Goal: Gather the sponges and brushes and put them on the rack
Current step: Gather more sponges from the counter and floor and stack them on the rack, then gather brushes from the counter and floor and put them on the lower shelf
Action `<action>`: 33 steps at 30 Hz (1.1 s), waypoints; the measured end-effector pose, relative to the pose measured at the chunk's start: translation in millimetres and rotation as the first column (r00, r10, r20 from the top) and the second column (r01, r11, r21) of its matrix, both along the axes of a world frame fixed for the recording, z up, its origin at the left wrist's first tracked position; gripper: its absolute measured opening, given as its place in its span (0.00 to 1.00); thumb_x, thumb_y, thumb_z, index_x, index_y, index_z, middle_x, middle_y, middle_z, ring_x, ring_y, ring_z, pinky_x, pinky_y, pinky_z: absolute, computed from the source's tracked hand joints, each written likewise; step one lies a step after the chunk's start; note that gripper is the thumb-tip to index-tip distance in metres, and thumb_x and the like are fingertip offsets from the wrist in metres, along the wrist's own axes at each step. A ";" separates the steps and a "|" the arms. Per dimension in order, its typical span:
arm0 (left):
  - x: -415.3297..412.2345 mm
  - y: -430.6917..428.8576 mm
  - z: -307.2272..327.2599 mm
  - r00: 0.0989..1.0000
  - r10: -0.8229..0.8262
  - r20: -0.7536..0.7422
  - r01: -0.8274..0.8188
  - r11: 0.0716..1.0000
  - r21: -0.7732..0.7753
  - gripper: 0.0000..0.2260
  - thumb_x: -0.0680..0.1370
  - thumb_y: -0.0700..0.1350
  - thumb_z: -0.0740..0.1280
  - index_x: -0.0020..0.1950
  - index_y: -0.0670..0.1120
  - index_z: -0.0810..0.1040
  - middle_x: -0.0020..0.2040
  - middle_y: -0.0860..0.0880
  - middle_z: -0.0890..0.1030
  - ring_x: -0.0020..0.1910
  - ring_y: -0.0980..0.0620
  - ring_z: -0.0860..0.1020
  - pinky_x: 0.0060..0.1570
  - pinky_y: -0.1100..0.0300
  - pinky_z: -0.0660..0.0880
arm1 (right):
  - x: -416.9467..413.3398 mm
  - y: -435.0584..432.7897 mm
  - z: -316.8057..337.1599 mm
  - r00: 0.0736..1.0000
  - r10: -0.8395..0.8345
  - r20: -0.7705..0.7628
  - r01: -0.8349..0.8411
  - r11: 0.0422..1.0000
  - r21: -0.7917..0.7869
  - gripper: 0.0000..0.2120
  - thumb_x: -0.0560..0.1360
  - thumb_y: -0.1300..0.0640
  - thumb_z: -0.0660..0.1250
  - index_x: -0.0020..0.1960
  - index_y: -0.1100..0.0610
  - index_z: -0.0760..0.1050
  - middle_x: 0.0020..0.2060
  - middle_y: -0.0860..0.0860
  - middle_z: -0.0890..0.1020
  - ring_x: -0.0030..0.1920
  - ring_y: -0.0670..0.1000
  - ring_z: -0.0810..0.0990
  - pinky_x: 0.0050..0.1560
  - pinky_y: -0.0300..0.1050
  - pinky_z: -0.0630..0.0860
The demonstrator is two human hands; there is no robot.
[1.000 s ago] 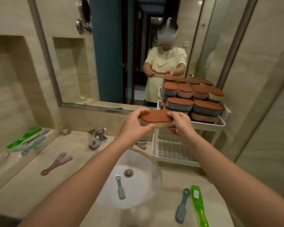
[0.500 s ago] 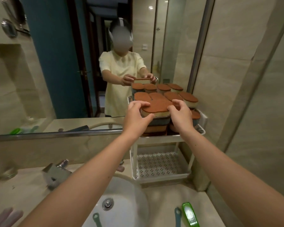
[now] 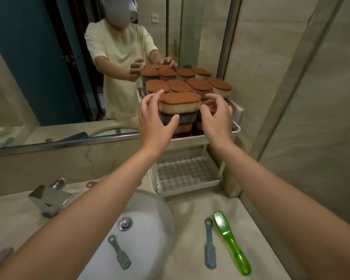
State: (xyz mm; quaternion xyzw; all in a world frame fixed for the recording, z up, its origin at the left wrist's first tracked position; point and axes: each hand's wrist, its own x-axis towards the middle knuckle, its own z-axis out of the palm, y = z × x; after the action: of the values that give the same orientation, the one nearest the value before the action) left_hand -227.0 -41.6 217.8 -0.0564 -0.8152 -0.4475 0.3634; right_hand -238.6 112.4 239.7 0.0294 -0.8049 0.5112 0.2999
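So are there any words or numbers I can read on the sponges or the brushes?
No, none can be read.
Sponges: plain, no print.
Green brush and the two grey-blue brushes: no label shows.
White rack: plain.

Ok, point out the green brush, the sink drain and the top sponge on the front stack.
green brush [image 3: 231, 243], head view, middle of its translucent handle.
sink drain [image 3: 125, 223], head view, centre of the metal plug.
top sponge [image 3: 179, 98], head view, its brown scouring face.
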 end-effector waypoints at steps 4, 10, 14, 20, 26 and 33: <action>22.9 10.8 -17.0 0.997 0.058 -0.056 -0.056 0.998 0.039 0.32 0.71 0.48 0.70 0.73 0.54 0.61 0.72 0.49 0.62 0.71 0.51 0.62 0.69 0.47 0.66 | 26.7 12.1 -16.0 0.996 0.055 -0.075 -0.063 0.993 -0.102 0.14 0.73 0.57 0.62 0.57 0.45 0.73 0.48 0.40 0.76 0.55 0.45 0.74 0.57 0.47 0.74; 68.3 37.9 -61.0 0.993 0.087 -0.074 -0.085 0.996 0.033 0.35 0.71 0.45 0.69 0.75 0.53 0.58 0.74 0.50 0.58 0.74 0.50 0.59 0.71 0.47 0.62 | 64.7 38.9 -59.1 0.994 0.105 -0.005 -0.105 0.988 -0.117 0.15 0.73 0.62 0.62 0.56 0.48 0.74 0.48 0.44 0.78 0.50 0.43 0.76 0.52 0.43 0.75; 100.7 60.3 -98.1 0.997 0.065 0.047 -0.064 0.998 -0.018 0.37 0.71 0.43 0.70 0.75 0.54 0.56 0.74 0.53 0.56 0.74 0.51 0.58 0.72 0.44 0.61 | 93.8 61.2 -105.8 0.986 0.122 0.113 -0.107 0.986 -0.129 0.16 0.74 0.65 0.62 0.57 0.50 0.75 0.52 0.50 0.78 0.50 0.44 0.77 0.54 0.46 0.76; 145.2 91.8 -145.9 0.959 -0.023 0.282 0.048 0.996 -0.079 0.35 0.70 0.43 0.70 0.74 0.54 0.59 0.73 0.53 0.58 0.73 0.51 0.59 0.72 0.46 0.61 | 133.8 90.5 -175.5 0.930 0.093 0.355 -0.072 0.995 -0.072 0.19 0.71 0.63 0.62 0.57 0.46 0.74 0.51 0.45 0.78 0.47 0.45 0.77 0.54 0.54 0.77; 173.4 113.0 -185.2 0.897 -0.098 0.431 0.151 0.984 -0.090 0.32 0.71 0.44 0.69 0.74 0.51 0.61 0.72 0.53 0.59 0.69 0.50 0.66 0.68 0.52 0.66 | 156.6 115.2 -223.4 0.842 0.074 0.534 -0.098 0.995 0.015 0.18 0.73 0.58 0.65 0.62 0.46 0.71 0.51 0.45 0.75 0.46 0.45 0.76 0.52 0.53 0.77; 192.4 129.7 -234.9 0.656 -0.170 0.735 0.381 0.916 -0.128 0.24 0.73 0.46 0.68 0.68 0.52 0.71 0.66 0.52 0.68 0.65 0.52 0.70 0.62 0.58 0.69 | 169.6 143.7 -271.0 0.627 -0.067 0.776 -0.214 0.943 0.255 0.25 0.73 0.54 0.67 0.69 0.52 0.68 0.60 0.53 0.76 0.62 0.56 0.74 0.58 0.50 0.72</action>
State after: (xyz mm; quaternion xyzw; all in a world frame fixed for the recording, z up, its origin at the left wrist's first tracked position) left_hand -34.6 88.1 -17.1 -0.0529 -0.9259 -0.3686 -0.0634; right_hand -68.9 256.1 -31.3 -0.1111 -0.9254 0.3466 -0.1058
